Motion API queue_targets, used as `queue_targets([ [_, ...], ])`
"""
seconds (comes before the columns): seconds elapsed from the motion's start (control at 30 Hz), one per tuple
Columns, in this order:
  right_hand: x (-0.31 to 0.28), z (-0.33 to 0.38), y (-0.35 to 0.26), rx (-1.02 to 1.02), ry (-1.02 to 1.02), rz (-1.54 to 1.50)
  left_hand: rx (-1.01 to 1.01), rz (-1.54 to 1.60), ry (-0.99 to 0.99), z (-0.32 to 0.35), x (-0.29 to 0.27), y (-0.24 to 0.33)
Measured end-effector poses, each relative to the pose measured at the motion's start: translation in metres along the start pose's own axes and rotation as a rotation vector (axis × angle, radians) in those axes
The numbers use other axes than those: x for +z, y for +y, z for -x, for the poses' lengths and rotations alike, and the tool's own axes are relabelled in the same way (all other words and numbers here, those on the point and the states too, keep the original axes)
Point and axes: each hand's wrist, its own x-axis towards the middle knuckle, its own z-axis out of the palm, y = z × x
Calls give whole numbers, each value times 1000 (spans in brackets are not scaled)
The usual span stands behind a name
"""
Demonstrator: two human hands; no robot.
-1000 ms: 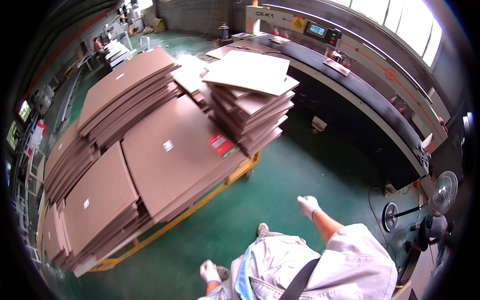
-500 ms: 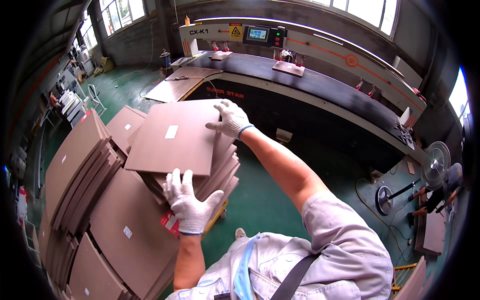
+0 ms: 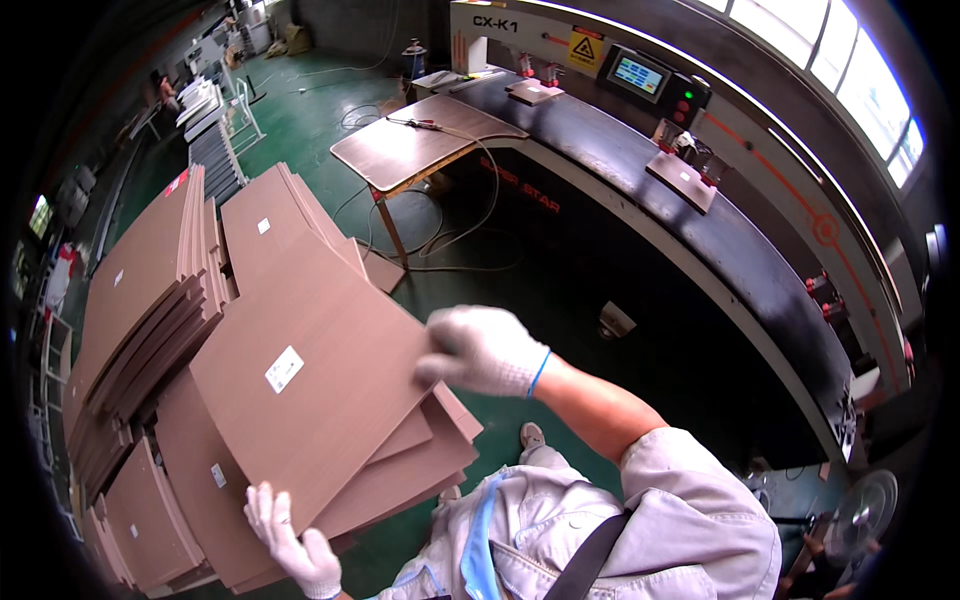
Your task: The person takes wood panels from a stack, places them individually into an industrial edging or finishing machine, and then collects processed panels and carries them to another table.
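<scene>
Gripping the top brown rectangular fibreboard panel (image 3: 310,385) at two opposite edges, the person is working it on the stack of matching brown panels (image 3: 400,470) underneath. The right hand (image 3: 482,350), in a white knitted glove with a blue cuff, is clamping down on the panel's far right corner, fingers curled over the edge. The left hand (image 3: 295,545), gloved the same, is hooking the panel's near lower edge, fingers spread and wrapped under it. The panel's long axis is running from lower left up to the right, so the hands are sitting roughly at either end of its right-hand side, the left one nearer the body. The board is looking smooth, matt and thin, with a small white label (image 3: 284,368) stuck near its middle. Left of the stack, more brown panels are lying fanned in slanted piles (image 3: 150,290). Beyond the stack, a small brown-topped table (image 3: 420,150) is standing against a long black curved machine bed (image 3: 700,220), on a green floor (image 3: 500,290).
</scene>
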Motion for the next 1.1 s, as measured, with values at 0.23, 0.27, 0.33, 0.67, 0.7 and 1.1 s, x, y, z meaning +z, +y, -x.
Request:
queue_targets([
  [0.23, 4, -60, 50, -308, -631, -671, -837, 187, 812, 34, 73, 46],
  [0.27, 14, -83, 62, -300, -496, -596, -935, 204, 899, 31, 80, 66],
  [0.33, 28, -130, 91, -239, -260, -537, -997, 313, 1089, 42, 106, 65],
  [0.67, 76, -286, 419, 292, -15, -220, -1650, -102, 74, 170, 345, 18],
  [0.7, 71, -300, 462, 347, 9, -173, -1647, -27, 34, 139, 370, 18],
  [1.1, -21, -608, 880, 476, 104, 367, -1404, 180, -456, -275, 671, 101],
])
